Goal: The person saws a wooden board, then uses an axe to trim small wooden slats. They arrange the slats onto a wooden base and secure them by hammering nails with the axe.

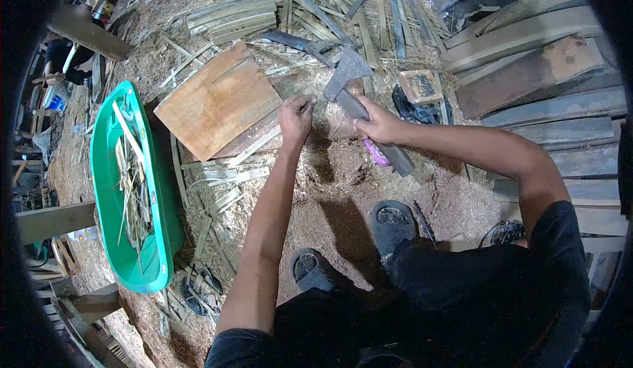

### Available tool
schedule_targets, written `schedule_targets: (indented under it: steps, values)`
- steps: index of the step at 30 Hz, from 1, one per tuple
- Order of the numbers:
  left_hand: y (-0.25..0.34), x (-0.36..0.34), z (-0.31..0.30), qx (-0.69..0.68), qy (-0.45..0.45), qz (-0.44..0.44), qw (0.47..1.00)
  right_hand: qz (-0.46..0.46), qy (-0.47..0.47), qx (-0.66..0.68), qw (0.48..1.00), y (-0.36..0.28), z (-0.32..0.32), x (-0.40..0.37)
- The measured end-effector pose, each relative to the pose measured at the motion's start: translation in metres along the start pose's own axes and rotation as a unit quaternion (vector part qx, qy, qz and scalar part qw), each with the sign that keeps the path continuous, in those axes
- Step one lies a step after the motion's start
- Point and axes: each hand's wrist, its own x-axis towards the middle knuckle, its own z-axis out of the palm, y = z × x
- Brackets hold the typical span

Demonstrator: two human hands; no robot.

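Observation:
My right hand [382,123] is wrapped round the wooden handle of a hatchet [399,160]. Its grey metal head points up and away from me, tilted over the ground. Left of it, my left hand [297,121] is closed with the fingertips pinched together; whatever they hold, if anything, is too small to make out. A flat wooden board [221,101] lies just left of that hand. Below the hatchet handle shows a small purple object [376,153], partly covered.
A green plastic tub [161,236] holding thin wood strips stands at left. Bamboo-like slats [234,15] and sticks litter the far ground. Planks [527,78] are laid along the right side, near a small wooden block [421,86]. Another person [69,55] is at upper left.

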Motion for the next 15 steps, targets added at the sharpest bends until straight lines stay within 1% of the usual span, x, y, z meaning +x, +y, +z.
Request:
schedule_targets:
  steps: [1, 6, 10, 13, 15]
  values:
    - [0.003, 0.001, 0.0, 0.008, 0.003, -0.004, 1.0, 0.012, 0.0, 0.003, 1.0, 0.002, 0.0, 0.001]
    - [0.006, 0.0, -0.001, 0.037, 0.0, -0.029, 0.999, -0.043, 0.032, -0.049, 0.997, 0.002, 0.001, -0.002]
    - [0.004, -0.001, 0.0, 0.041, 0.001, 0.0, 0.999, -0.081, 0.06, -0.092, 0.991, 0.003, 0.003, 0.001]
    - [0.006, -0.001, -0.003, 0.046, -0.008, 0.004, 0.999, -0.053, 0.05, -0.099, 0.992, -0.004, 0.002, 0.002]
    - [0.007, -0.003, -0.003, 0.044, -0.011, 0.006, 0.999, 0.025, 0.013, -0.064, 0.998, -0.016, -0.001, 0.0]
